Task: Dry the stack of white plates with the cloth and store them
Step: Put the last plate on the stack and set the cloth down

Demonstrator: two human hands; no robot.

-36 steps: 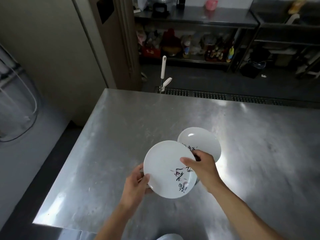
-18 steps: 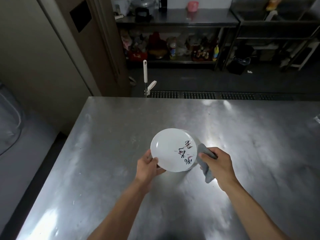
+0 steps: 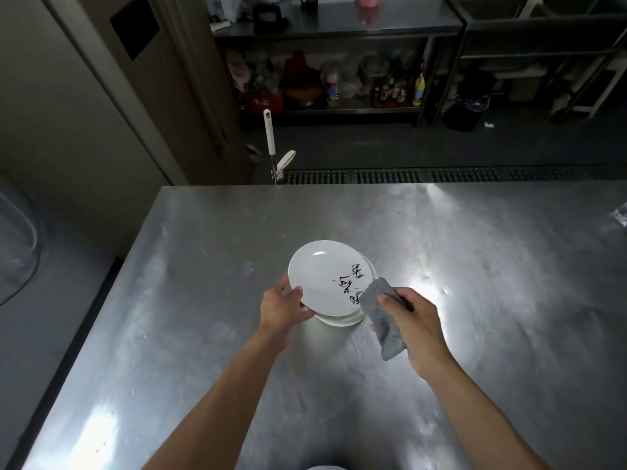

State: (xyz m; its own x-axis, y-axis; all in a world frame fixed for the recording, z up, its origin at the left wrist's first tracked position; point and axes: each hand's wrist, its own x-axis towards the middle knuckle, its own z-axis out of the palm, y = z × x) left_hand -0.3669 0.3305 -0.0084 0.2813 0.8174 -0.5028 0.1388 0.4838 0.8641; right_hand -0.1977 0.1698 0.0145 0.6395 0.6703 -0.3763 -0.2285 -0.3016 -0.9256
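While the left hand [image 3: 281, 307] grips the left rim of the top plate [image 3: 322, 276], thumb laid on its upper face, that plate lies over the stack of white plates [image 3: 339, 321], between the two hands. Right hand [image 3: 419, 329] curled round a grey cloth [image 3: 380, 313]. The cloth's upper corner touches the top plate's right edge, beside black brush markings. Stack rests on the steel table [image 3: 203, 266], just ahead of both wrists.
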